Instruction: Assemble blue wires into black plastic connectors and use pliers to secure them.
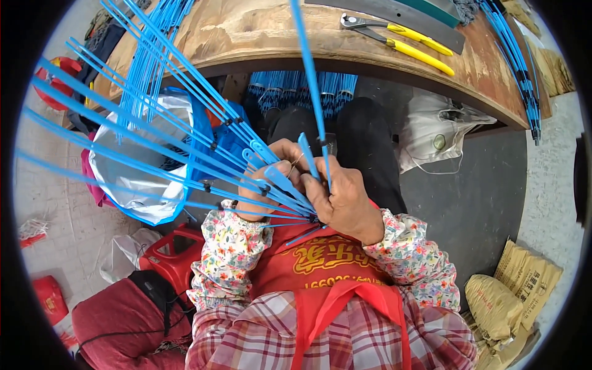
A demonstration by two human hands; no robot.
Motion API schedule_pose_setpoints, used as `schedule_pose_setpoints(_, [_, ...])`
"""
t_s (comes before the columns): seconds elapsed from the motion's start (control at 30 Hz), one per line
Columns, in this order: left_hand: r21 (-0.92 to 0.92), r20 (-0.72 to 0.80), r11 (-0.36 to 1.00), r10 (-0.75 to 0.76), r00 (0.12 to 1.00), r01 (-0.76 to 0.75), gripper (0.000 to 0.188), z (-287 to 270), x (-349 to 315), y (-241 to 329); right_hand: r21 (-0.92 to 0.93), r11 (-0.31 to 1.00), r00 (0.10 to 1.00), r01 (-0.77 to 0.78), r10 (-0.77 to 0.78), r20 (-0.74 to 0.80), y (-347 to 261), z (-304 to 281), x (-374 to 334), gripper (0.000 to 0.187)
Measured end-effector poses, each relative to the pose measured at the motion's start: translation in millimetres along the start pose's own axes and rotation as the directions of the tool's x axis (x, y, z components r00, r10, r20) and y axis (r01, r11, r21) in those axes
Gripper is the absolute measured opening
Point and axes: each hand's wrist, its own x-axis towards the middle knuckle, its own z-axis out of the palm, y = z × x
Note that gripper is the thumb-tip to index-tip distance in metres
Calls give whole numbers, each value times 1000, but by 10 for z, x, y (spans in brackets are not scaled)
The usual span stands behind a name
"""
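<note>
Here, fingers (pixel 317 193) apart from table edge (pixel 394 71), gripping blue rods (pixel 245 131); room rightward.

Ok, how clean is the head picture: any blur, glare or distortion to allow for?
All in the head view: the table edge bows; the picture corners go black; blue rods at left look soft; the shiny bag lining catches glare; under the table is dim; left hand and right hand look fairly sharp.

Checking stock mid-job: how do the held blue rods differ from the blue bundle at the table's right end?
The held rods fan out widely; the bundle lies close together. The rods are gripped; the bundle lies untouched on the table. Both are blue with some black.
</note>
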Motion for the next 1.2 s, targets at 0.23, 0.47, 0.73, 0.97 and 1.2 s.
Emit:
schedule_pose_setpoints(0.23, [95, -15, 994, 61, 998, -59, 20, 74, 35, -16, -12, 999, 999, -50, 50, -5, -26, -78, -16, 13])
schedule_pose_setpoints(0.47, [13, 164, 990, 135, 977, -139, 22, -62, 184, -160, 146, 951, 962, -274, 269, 52, -99, -203, -34, 11])
schedule_pose_setpoints(0.73, [-19, 343, 989, 143, 928, -145, 25, -80, 255, -197, 348, 840, 909, -416, 393, 139, 43, -240, -115, 25])
schedule_pose_setpoints(0.97, [17, 482, 988, 128, 867, -155, 26, -151, 369, -179, 380, 872, 951, -308, 277, 136, -71, -291, -14, 23])
schedule_pose_setpoints(1.2, [285, 158, 923, 220, 963, -257, 19, -379, 296, -382, 189, 955, 972, -228, 212, 100, -109, -415, -3, 17])
